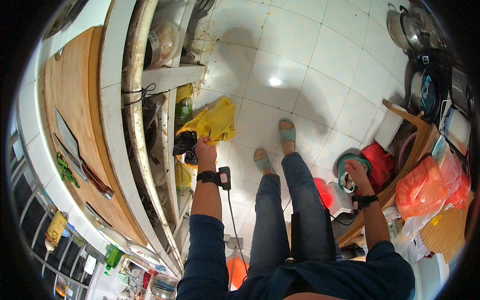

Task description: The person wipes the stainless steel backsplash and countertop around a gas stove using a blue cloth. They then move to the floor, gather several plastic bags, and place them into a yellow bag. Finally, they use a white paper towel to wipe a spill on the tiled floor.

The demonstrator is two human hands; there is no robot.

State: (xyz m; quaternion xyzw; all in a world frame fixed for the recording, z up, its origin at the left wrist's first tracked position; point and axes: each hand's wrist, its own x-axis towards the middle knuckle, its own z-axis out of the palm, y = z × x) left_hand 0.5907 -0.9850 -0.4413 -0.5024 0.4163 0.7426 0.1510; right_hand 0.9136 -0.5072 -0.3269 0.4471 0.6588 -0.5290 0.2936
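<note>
My left hand (206, 150) grips the edge of a yellow plastic bag (219, 120) on the left, beside the open shelf under the counter. Black plastic (185, 144) shows in the bag's mouth, against the shelf. On the other side, my right hand (356, 173) hangs with fingers apart and seems to hold nothing. Below or behind it is a green basin (364, 162) with a pale item (347, 182) inside, too partly covered to name. Whether the hand touches the basin I cannot tell. A strapped device sits on each wrist.
A cleaver (71, 138) and another knife lie on a wooden cutting board (80, 82) beside green peppers (66, 170). A white pipe (137, 112) runs along the counter front. Right, orange plastic bags (420, 185), a red basin (323, 191) and pots (414, 32) crowd the side. White tiles (277, 48) floor the middle.
</note>
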